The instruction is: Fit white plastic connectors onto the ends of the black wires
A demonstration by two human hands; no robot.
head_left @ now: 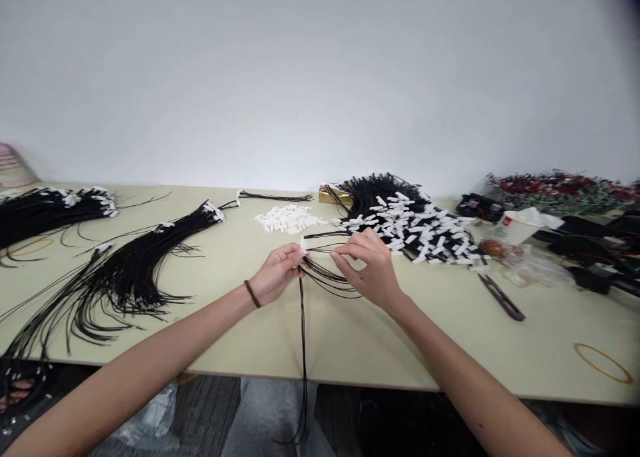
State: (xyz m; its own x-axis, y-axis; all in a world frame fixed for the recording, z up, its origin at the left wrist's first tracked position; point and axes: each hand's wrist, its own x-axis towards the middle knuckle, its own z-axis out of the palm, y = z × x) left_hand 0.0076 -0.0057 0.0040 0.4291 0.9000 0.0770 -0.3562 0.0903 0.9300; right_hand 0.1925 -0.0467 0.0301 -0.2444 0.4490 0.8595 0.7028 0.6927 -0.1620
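Note:
My left hand [281, 270] is closed on a small white connector [303, 244] with thin black wires [327, 278] coming out of it. Some of these wires curve to the right under my other hand, while a few hang down past the table's front edge. At the right of the connector, my right hand [367, 265] pinches one of the black wires between thumb and forefinger. Just behind both hands lies a heap of loose white connectors [289, 218]. To the right of it is a big pile of black wires with white connectors [425, 234].
Bundles of black wires [145, 257] lie on the left of the table [240, 330]. On the right are thread snips [501, 297], a paper cup [517, 227], a plastic bag [535, 267], a rubber band [603, 362] and red-green wires [560, 190]. A gold box [330, 194] stands by the wall.

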